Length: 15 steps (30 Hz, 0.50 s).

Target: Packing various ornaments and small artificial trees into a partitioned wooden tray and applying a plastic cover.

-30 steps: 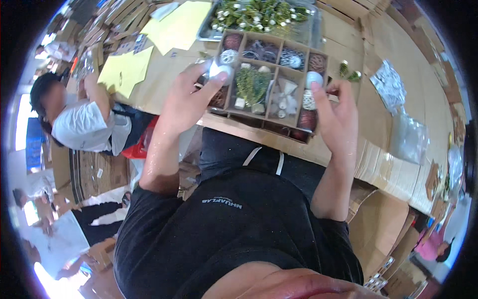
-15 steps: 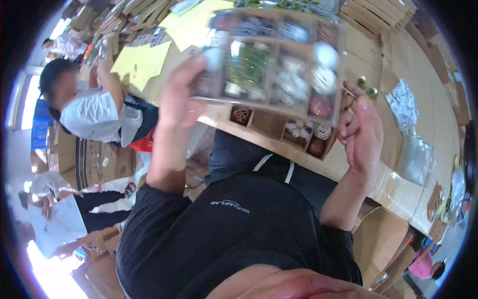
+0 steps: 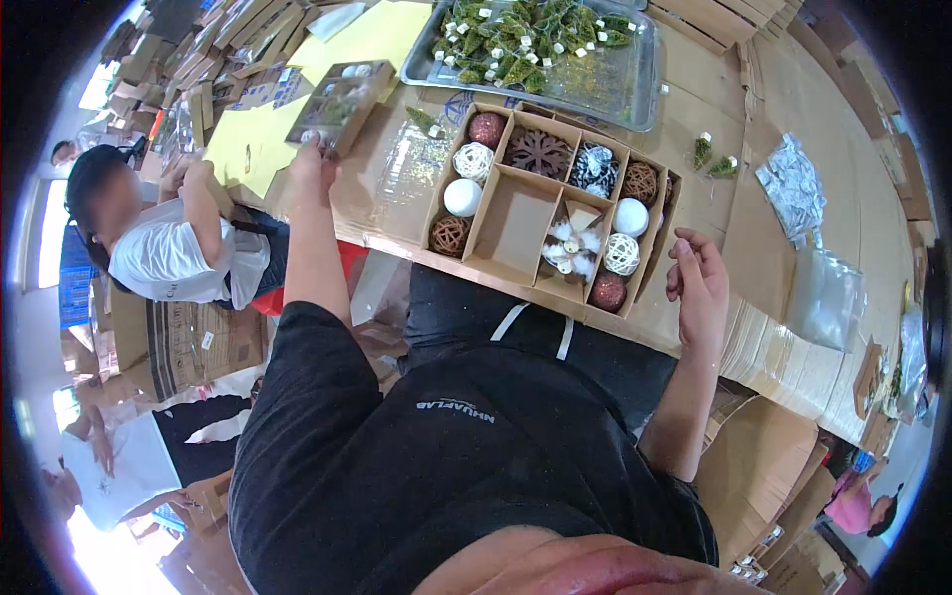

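Note:
My left hand reaches out to the far left and grips the near end of a filled, clear-covered ornament box, slightly blurred. Before me lies an uncovered divided cardboard box. Its compartments hold red glitter balls, white balls, string balls, brown rattan balls, a brown snowflake, a frosted pinecone and a white cotton flower piece. One large middle compartment shows its bare bottom. My right hand, fingers loosely bent and holding nothing, hovers right of this box.
A metal tray heaped with little green trees on white bases stands behind the box. Yellow sheets lie at left, with a co-worker beside them. Crumpled silver wrap, clear plastic bags and loose little trees are at right.
The clear-covered box has moved from above the divided box to the far left in my left hand. My right hand has come away from it and lowered. The divided box and tray are now uncovered.

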Tool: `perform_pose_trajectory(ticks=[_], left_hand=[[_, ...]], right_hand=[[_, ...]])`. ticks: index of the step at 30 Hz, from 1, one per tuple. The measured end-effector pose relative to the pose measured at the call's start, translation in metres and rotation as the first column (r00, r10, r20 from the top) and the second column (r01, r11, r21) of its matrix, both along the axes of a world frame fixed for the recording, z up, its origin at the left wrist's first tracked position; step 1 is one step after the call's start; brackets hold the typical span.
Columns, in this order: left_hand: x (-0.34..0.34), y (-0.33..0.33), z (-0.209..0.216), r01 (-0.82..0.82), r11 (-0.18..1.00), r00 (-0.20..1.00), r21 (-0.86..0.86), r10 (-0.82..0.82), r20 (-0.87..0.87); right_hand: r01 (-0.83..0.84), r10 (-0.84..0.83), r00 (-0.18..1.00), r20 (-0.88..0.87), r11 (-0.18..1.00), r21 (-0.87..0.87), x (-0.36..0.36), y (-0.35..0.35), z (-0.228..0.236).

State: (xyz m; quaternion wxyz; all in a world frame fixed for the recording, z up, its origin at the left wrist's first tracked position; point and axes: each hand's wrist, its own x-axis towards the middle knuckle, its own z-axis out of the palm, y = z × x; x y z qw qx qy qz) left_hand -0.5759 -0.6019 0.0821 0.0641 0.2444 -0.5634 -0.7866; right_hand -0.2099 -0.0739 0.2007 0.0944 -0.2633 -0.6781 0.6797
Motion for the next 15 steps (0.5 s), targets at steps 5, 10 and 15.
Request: perform_pose_trajectory(ticks=[5, 10, 15], left_hand=[[0.077, 0.119, 0.044, -0.036, 0.38, 0.999, -0.924, -0.02, -0.047], [0.189, 0.198, 0.057, 0.683, 0.73, 0.724, -0.014, -0.679, -0.12], [0.232, 0.194, 0.003, 0.741, 0.456, 0.629, 0.494, -0.729, -0.27]], right_hand=[[0.052, -0.074, 0.986, 0.149, 0.988, 0.147, 0.01, 0.005, -0.009], [-0.002, -0.043, 0.984, 0.171, 0.967, 0.253, 0.006, 0.003, -0.034], [0.055, -0.089, 0.984, 0.151, 0.975, 0.216, -0.004, -0.011, -0.033]])
